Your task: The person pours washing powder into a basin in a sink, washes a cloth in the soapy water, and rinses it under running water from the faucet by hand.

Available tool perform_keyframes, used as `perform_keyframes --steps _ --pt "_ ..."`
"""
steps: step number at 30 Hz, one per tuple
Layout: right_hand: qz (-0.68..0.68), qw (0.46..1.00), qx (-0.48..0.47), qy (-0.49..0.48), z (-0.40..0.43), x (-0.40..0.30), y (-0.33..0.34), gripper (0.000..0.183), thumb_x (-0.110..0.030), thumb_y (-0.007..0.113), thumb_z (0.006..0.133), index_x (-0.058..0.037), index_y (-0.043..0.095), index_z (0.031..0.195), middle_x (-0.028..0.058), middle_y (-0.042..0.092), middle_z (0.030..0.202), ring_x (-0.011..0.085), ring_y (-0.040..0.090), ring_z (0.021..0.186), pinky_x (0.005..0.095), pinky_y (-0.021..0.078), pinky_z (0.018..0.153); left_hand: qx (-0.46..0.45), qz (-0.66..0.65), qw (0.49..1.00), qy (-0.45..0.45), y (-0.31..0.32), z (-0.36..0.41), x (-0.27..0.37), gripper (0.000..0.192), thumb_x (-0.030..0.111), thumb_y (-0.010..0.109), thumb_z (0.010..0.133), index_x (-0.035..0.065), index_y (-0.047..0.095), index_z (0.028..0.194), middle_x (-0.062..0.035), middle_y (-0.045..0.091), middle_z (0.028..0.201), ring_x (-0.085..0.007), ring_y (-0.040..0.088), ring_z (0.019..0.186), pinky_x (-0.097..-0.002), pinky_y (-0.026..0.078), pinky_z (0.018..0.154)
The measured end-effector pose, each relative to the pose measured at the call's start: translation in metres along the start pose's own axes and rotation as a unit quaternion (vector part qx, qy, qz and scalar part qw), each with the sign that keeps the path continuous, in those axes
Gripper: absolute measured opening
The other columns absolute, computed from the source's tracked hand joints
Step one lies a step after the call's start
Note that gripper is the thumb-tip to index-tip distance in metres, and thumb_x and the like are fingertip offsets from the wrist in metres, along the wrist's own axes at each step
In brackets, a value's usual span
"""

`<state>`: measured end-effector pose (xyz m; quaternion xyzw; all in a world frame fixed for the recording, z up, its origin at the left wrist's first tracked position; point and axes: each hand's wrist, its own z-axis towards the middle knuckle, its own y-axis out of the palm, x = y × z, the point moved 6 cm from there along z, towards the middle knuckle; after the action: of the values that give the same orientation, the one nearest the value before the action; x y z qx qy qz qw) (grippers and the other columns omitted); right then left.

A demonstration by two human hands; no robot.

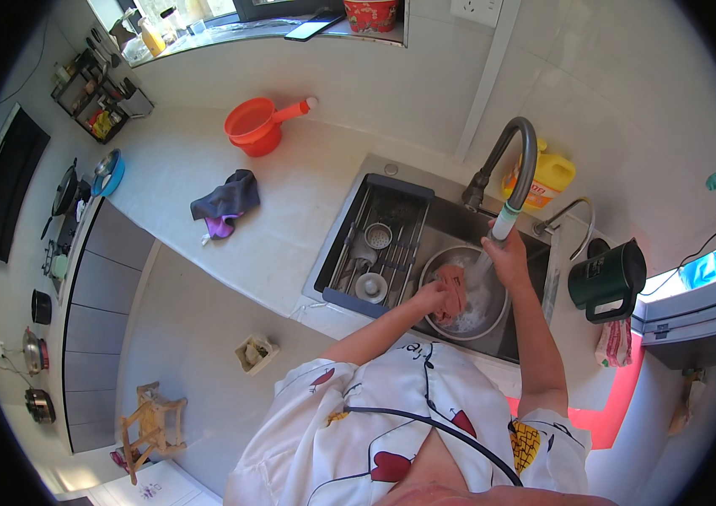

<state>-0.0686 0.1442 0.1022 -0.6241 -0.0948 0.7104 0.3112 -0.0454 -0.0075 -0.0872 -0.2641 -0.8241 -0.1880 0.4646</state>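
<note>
My left hand (435, 296) holds a salmon-pink cloth (452, 292) inside a round metal basin (502, 314), which stands in the steel sink (445, 222). My right hand (508, 254) grips the white-tipped spray head (504, 222) of the curved gooseneck faucet (527, 152). Water runs from it into the basin, where the water looks foamy beside the cloth. Left of the basin, a rack (413, 246) with dark end bars spans the sink and holds a round strainer (378, 236) and a pale round drain part (371, 288).
On the counter (307, 190) lie a red-orange dipper (256, 126) and a dark grey and purple cloth (226, 201). A yellow jug (550, 174) stands behind the faucet. A small curved tap (591, 218) and a dark green pitcher (604, 278) are at the right.
</note>
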Motion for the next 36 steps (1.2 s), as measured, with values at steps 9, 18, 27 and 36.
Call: perform_keyframes --steps 9,18,27,36 --pt "-0.007 1.000 -0.001 -0.008 -0.006 0.000 -0.003 0.040 -0.015 0.065 0.073 -0.0039 0.052 0.110 0.0134 0.059 0.103 0.0254 0.056 0.099 0.0329 0.0407 0.087 -0.014 -0.042 0.999 -0.012 0.009 0.001 -0.010 0.034 0.020 0.054 0.076 0.0057 0.055 0.107 -0.0031 0.058 0.080 -0.0118 0.054 0.068 -0.0260 0.042 0.054" --pt "-0.064 0.998 0.019 -0.001 -0.007 0.002 -0.007 0.042 -0.020 0.066 0.076 -0.0032 0.053 0.111 0.0118 0.059 0.106 0.0220 0.056 0.101 0.0321 0.0408 0.087 -0.066 -0.080 0.994 -0.013 0.008 -0.006 -0.003 0.042 0.030 0.059 0.076 0.0070 0.053 0.110 -0.0044 0.060 0.089 -0.0149 0.057 0.079 -0.0296 0.046 0.062" --pt "-0.096 0.995 0.017 -0.025 0.004 -0.004 -0.007 0.041 -0.023 0.066 0.074 -0.0054 0.052 0.109 0.0123 0.060 0.102 0.0257 0.057 0.097 0.0332 0.0415 0.085 -0.042 -0.041 0.997 -0.058 -0.003 -0.009 0.002 0.032 0.027 0.055 0.081 0.0127 0.053 0.110 0.0003 0.059 0.096 -0.0120 0.056 0.087 -0.0307 0.044 0.071" --pt "-0.079 0.996 0.006 -0.037 -0.005 -0.003 -0.006 0.045 -0.027 0.063 0.071 -0.0055 0.049 0.109 0.0168 0.057 0.099 0.0356 0.052 0.096 0.0402 0.0417 0.082 -0.029 -0.031 0.996 -0.085 0.001 -0.019 -0.005 0.027 0.024 0.055 0.083 0.0151 0.053 0.109 0.0019 0.058 0.100 -0.0119 0.056 0.090 -0.0331 0.042 0.077"
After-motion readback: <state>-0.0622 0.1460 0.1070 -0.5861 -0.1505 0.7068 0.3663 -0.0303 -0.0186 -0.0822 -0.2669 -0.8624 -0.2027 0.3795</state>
